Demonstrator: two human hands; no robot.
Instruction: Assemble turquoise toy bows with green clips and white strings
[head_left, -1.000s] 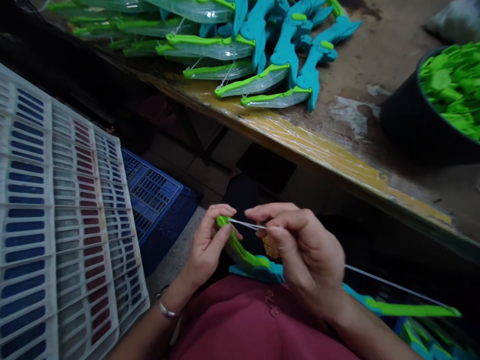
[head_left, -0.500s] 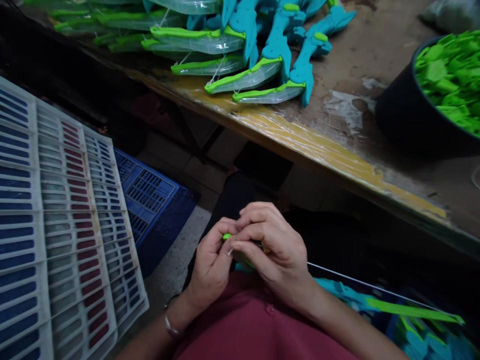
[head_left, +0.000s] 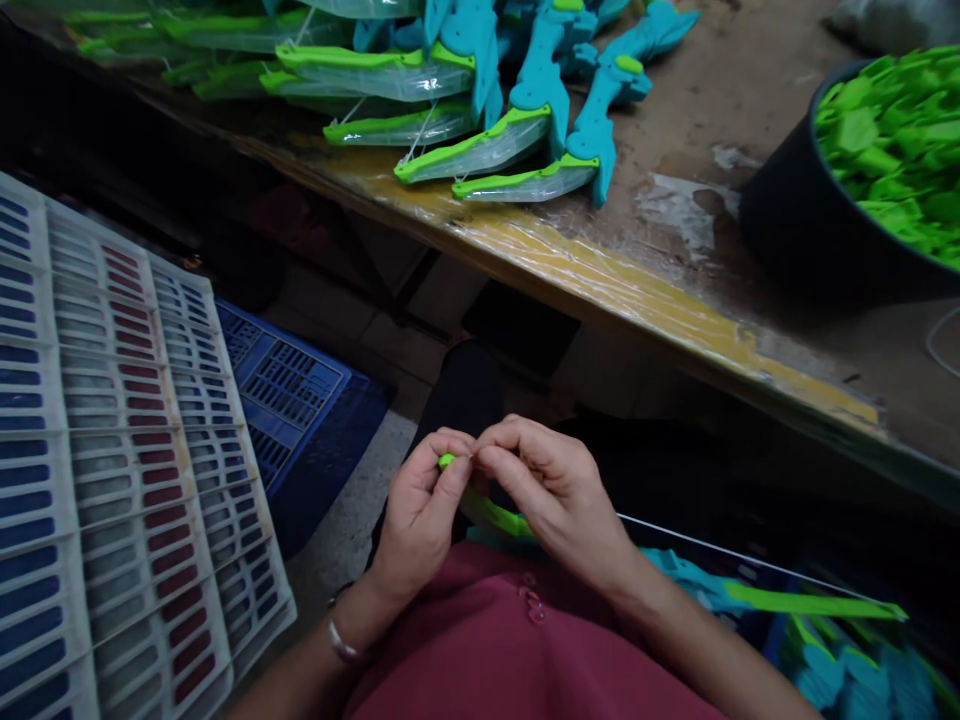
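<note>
In my lap I hold a green and teal toy bow (head_left: 495,516). My left hand (head_left: 420,525) grips its green tip between thumb and fingers. My right hand (head_left: 555,495) pinches the white string right at that tip, fingertips touching the left hand's. The string (head_left: 720,555) runs from behind my right hand off to the right, toward the bow's other green limb (head_left: 810,604). My hands hide the string's end and the tip's notch.
A worn wooden table (head_left: 600,270) crosses the top, with several finished bows (head_left: 495,120) in clear wrap. A black bucket (head_left: 810,230) of green plastic parts (head_left: 892,140) stands at the right. White crates (head_left: 112,450) and a blue crate (head_left: 292,390) stand on the left.
A second ago my right hand held the string stretched away from the tip. It has since closed in on my left hand, and both now pinch at the green tip.
</note>
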